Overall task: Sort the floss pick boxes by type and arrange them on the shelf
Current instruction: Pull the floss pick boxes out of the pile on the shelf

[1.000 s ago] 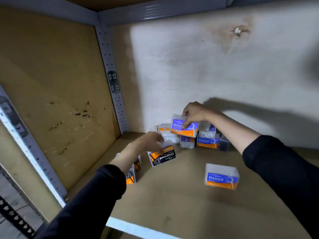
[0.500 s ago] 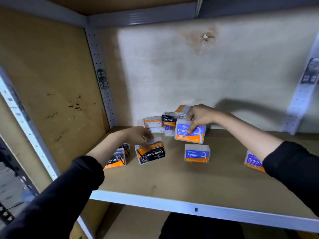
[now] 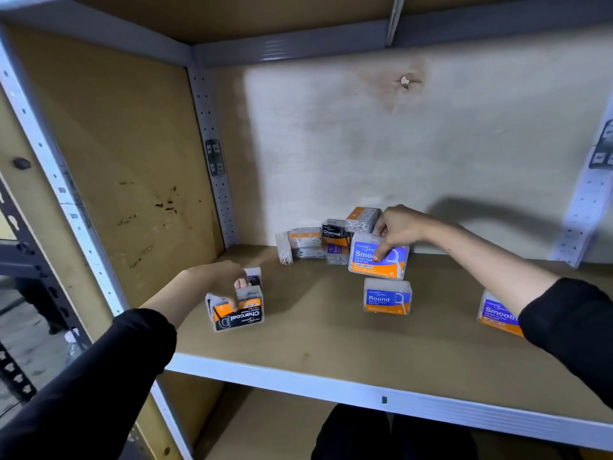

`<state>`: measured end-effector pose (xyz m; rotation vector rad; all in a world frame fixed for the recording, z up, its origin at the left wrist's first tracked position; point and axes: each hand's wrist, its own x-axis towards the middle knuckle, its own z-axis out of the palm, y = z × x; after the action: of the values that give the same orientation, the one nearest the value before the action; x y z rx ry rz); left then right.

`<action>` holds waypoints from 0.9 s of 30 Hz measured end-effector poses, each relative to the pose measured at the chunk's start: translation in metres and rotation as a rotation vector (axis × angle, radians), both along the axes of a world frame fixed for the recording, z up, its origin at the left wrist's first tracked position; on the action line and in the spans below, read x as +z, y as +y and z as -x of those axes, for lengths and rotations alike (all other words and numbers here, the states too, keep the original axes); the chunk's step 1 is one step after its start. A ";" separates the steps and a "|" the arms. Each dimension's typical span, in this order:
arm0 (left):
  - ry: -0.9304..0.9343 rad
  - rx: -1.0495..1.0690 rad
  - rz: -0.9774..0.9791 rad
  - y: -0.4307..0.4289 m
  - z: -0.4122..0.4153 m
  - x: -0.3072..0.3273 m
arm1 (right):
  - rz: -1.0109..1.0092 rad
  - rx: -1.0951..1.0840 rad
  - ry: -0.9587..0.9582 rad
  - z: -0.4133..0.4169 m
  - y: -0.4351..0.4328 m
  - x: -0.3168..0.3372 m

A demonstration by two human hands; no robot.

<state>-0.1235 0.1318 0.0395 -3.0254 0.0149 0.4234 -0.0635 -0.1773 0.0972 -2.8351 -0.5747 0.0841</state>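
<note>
My right hand (image 3: 399, 227) pinches a Smooth box (image 3: 378, 258) just beyond the Round box (image 3: 387, 297), in front of the pile (image 3: 315, 242) at the back wall. My left hand (image 3: 219, 280) grips a Charcoal box (image 3: 238, 313) at the shelf's (image 3: 331, 343) left. A second Smooth box (image 3: 497, 315) sits far right.

Blue-and-orange Smooth box (image 3: 378, 260), black-and-orange Charcoal box (image 3: 240, 315)
</note>
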 end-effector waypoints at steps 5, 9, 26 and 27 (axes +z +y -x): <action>-0.029 0.039 0.016 0.006 -0.002 -0.019 | 0.001 0.003 0.005 -0.001 0.000 -0.003; -0.017 0.030 0.010 0.004 -0.006 -0.027 | -0.001 -0.011 -0.001 -0.002 -0.006 -0.003; -0.159 -0.204 0.103 -0.080 -0.020 -0.013 | -0.008 -0.098 -0.004 0.015 -0.045 -0.002; -0.163 -0.262 0.117 -0.097 -0.020 -0.015 | -0.008 -0.118 -0.006 0.018 -0.052 -0.002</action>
<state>-0.1033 0.0346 0.0242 -3.1002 0.4338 0.1577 -0.0813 -0.2292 0.0949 -2.8553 -0.4069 0.0524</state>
